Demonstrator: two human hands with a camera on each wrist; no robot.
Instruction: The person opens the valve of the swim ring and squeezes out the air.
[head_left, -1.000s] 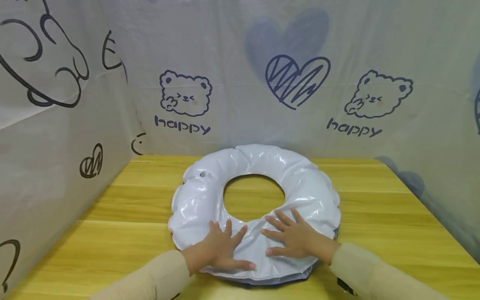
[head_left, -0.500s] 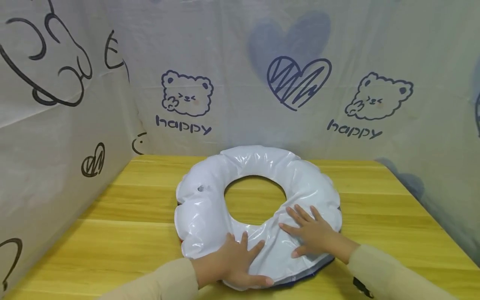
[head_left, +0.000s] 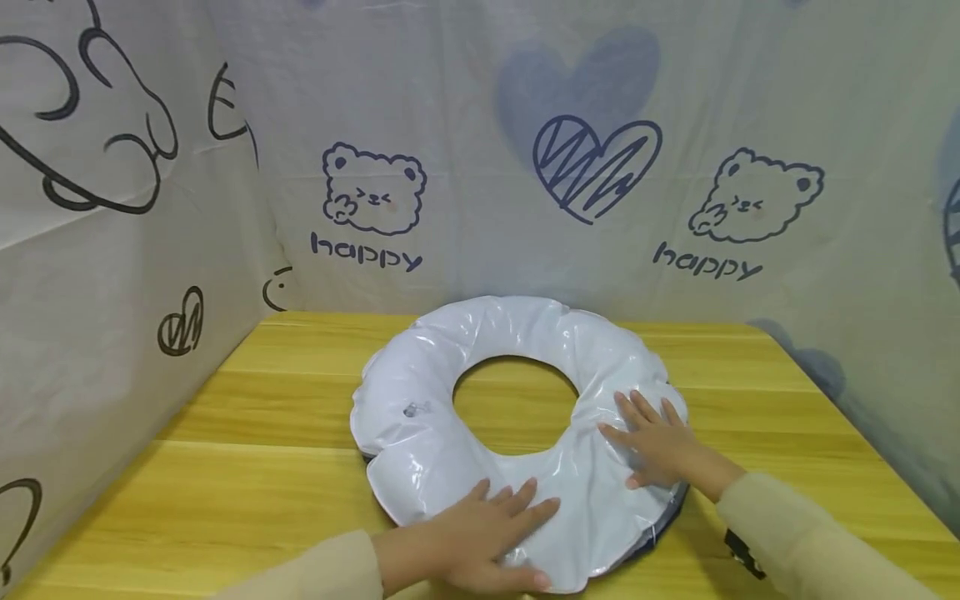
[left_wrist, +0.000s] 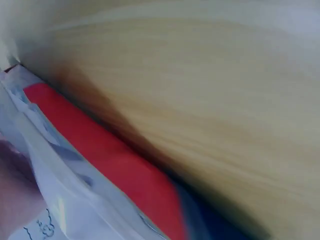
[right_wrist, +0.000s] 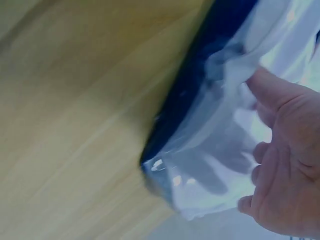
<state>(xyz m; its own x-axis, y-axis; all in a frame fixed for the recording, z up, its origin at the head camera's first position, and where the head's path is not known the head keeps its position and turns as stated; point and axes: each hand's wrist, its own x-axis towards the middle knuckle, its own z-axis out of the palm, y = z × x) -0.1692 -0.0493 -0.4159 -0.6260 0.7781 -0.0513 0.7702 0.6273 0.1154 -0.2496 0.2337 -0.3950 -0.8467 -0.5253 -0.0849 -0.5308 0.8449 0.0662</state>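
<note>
A glossy white inflatable swim ring (head_left: 510,321) lies flat on the wooden table, its vinyl puckered along the seams. On its left side shows a small clear valve (head_left: 414,409). My left hand (head_left: 483,537) rests on the near part of the ring, fingers spread. Higher on the right side lies my right hand (head_left: 656,442), also with straight, spread fingers. In the left wrist view the ring's lower side shows a red band (left_wrist: 110,155). The right wrist view shows a dark blue underside (right_wrist: 195,85), with the right thumb at the seam.
The wooden table (head_left: 247,483) extends to both sides of the ring. A pale cloth (head_left: 480,208) with bear and heart drawings hangs behind it, with more cloth at left and right. A black item (head_left: 744,554) shows under the right sleeve.
The ring has turned counterclockwise on the table, its valve coming nearer along the left side. The left hand has moved right and nearer; the right hand has moved right and farther away.
</note>
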